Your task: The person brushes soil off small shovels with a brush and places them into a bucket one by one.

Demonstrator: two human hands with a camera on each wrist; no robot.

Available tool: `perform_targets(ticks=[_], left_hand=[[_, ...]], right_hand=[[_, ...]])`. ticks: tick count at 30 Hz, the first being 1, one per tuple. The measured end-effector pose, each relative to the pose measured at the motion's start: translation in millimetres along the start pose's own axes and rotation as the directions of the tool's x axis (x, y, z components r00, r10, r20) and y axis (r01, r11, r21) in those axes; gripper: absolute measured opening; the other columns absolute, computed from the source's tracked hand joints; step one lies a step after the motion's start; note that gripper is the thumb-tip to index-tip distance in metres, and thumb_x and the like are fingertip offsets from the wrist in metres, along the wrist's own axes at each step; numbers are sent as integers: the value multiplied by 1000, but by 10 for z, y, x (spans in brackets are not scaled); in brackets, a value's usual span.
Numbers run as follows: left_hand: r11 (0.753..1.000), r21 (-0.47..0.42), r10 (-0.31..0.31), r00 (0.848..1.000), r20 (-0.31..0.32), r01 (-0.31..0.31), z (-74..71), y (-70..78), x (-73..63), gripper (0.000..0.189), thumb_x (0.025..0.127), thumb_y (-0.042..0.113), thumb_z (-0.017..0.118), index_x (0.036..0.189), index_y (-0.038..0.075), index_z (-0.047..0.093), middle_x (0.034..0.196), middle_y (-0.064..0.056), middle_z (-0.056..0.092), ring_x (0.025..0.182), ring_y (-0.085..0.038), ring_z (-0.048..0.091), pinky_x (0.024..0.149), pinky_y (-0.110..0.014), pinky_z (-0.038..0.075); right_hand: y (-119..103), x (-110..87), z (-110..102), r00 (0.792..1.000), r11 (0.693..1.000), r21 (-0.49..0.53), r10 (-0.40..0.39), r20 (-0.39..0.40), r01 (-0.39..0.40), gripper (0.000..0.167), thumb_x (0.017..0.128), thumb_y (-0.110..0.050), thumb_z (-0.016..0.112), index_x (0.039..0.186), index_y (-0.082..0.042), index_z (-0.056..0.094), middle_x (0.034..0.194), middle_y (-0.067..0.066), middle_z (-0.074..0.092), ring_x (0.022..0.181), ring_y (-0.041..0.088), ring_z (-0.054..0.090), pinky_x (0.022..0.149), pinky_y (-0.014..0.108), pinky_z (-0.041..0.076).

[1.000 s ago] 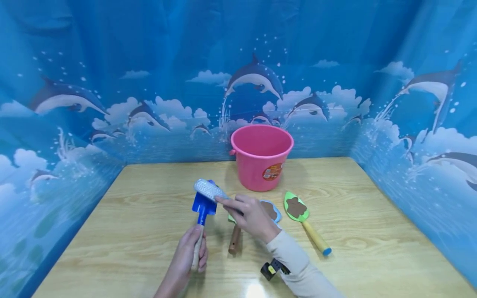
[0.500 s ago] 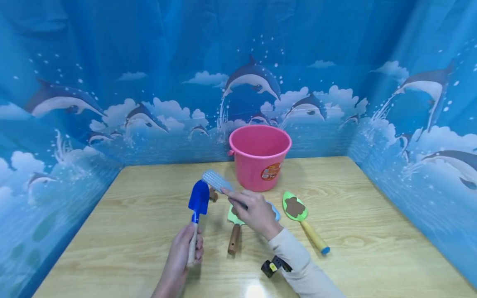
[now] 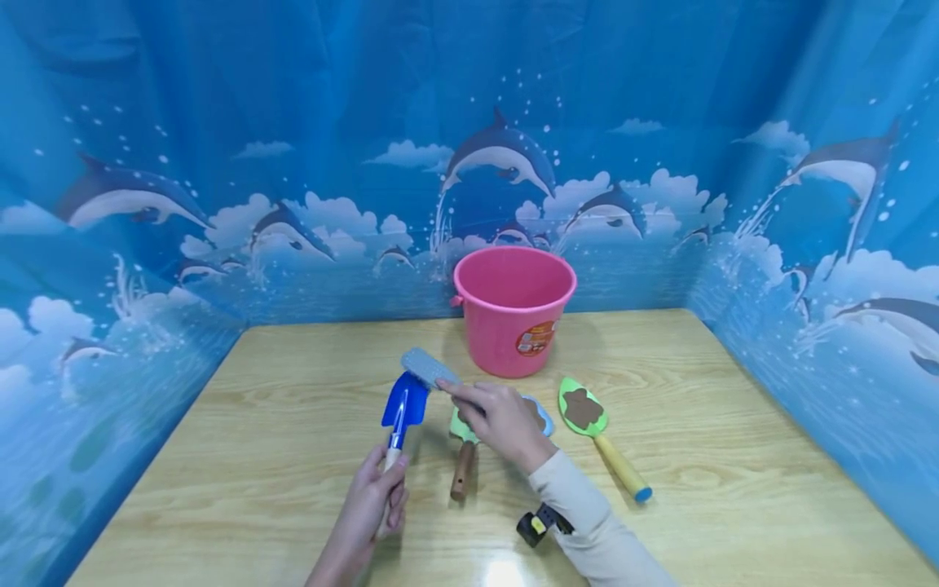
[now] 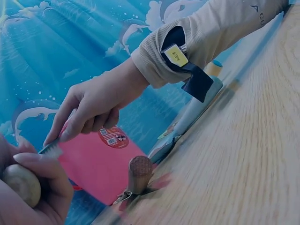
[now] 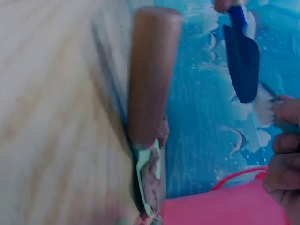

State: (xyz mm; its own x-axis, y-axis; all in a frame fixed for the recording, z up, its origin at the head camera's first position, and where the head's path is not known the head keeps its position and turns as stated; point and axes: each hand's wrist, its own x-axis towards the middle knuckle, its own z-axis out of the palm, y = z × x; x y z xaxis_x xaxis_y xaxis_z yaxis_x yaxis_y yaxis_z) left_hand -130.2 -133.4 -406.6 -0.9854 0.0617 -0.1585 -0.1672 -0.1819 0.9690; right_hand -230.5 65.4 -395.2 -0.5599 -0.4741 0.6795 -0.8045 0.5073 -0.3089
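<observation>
My left hand (image 3: 374, 493) grips the pale handle of a small blue shovel (image 3: 405, 401), its blade pointing away over the table. My right hand (image 3: 502, 424) holds a light blue-grey brush (image 3: 429, 367), index finger stretched along it. In the head view the brush head lies over the tip of the shovel blade. In the right wrist view white bristles (image 5: 265, 110) face the blade's tip; whether they touch cannot be told. Below the right hand lies a green garden tool (image 3: 464, 425) with a brown wooden handle (image 3: 462, 473), partly hidden.
A pink bucket (image 3: 513, 326) stands at the back of the wooden table (image 3: 279, 424). To the right lies a green leaf-shaped trowel (image 3: 583, 408) with a brown patch and yellow handle. A blue-edged piece (image 3: 541, 414) shows behind the right hand. Dolphin-print curtain (image 3: 330, 122) surrounds the table.
The brush lifted off the shovel and came back down to its tip. The shovel swung left, then right again, and its blade now appears turned over in my left hand.
</observation>
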Motion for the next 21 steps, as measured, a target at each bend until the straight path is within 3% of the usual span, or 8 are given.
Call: perform_targets(ticks=[2,4,7,9,12,14,17,21], left_hand=[[1000,6,-6,1000,0,6,0,2,4,22,99,14,46,114,0,39,58,4,38,41,-8,32,38,-18,27],[1000,11,-7,1000,-5,7,0,5,7,25,99,15,48,117,0,38,58,4,38,41,-8,32,38,-18,27],[1000,22,-3,1000,-5,3,9,12,15,28,98,16,50,118,0,38,57,3,38,41,-8,31,38,-19,26],[999,38,6,1000,-3,-6,20,15,20,30,98,17,51,119,0,39,57,3,38,41,-8,31,38,-19,27],[997,74,28,1000,-6,-27,35,14,22,29,98,16,51,117,-2,39,57,2,39,41,-8,31,38,-19,27],[993,108,47,999,-12,-46,37,8,16,28,98,14,50,117,-3,40,57,2,40,41,-8,32,38,-18,28],[988,141,59,998,-22,-55,30,-10,-7,25,98,13,50,116,-3,42,58,1,40,41,-8,32,37,-18,28],[983,173,67,997,-40,-59,17,-28,-23,24,99,15,50,116,-1,44,58,2,41,42,-8,32,37,-18,26]], right_hand=[[1,6,-23,999,1000,-1,15,-29,-15,33,90,-11,67,122,-19,68,71,-8,59,54,-4,43,46,11,38],[-29,26,-38,999,999,20,-27,-29,28,34,90,-11,67,123,-19,68,69,-8,57,54,-3,42,46,11,37],[-90,58,-32,988,987,50,-153,34,151,33,90,-12,67,123,-18,68,66,-8,53,55,-3,38,48,9,34],[-107,65,-27,977,980,67,-193,89,188,33,91,-13,66,124,-18,67,65,-9,49,54,-3,36,49,9,33],[-67,49,-42,987,991,46,-132,94,128,33,91,-12,66,123,-19,67,67,-8,55,55,-3,39,50,10,36],[-15,40,-68,998,999,15,-50,43,49,33,91,-11,65,124,-18,67,71,-6,62,55,-2,42,49,12,39],[50,31,-107,997,999,-21,37,-64,-39,32,89,-9,67,121,-15,68,72,-4,64,56,0,44,49,15,41],[8,54,-119,994,1000,14,-14,-111,15,32,88,-7,68,120,-12,69,68,-5,58,56,1,42,49,15,39]])
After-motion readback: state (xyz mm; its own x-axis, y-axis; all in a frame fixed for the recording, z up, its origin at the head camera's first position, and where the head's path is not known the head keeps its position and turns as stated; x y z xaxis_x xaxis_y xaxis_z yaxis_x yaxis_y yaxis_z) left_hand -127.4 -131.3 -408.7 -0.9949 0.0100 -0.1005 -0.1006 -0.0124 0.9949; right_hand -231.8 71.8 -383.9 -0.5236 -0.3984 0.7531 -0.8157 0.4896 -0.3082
